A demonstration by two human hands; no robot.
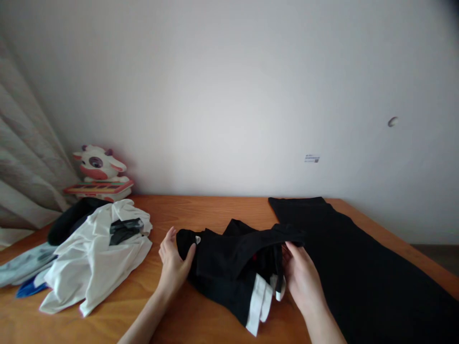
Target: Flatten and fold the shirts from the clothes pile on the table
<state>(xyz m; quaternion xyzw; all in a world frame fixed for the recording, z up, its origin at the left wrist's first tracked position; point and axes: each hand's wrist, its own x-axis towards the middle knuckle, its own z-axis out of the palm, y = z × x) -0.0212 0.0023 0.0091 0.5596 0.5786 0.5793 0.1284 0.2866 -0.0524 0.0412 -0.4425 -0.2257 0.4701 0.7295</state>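
Between my two hands, a crumpled black garment (225, 255) lies partly lifted off the wooden table, its waistband-like edge raised. White label tags (258, 301) hang out of its opening toward me. My left hand (175, 263) pinches the garment's left end, thumb in front, close to a small white mark. At the other end, my right hand (301, 272) grips the edge with the thumb on top; its other fingers are partly hidden behind the cloth. I cannot make out the garment's exact kind.
A long black piece of clothing (344, 258) is spread flat along the right of the wooden table (201, 209). On the left lie a heaped white shirt (103, 258), grey-patterned cloth (28, 263) and a blue piece (31, 288). Behind them stands a cow toy keyboard (98, 174) beside a curtain (28, 143).
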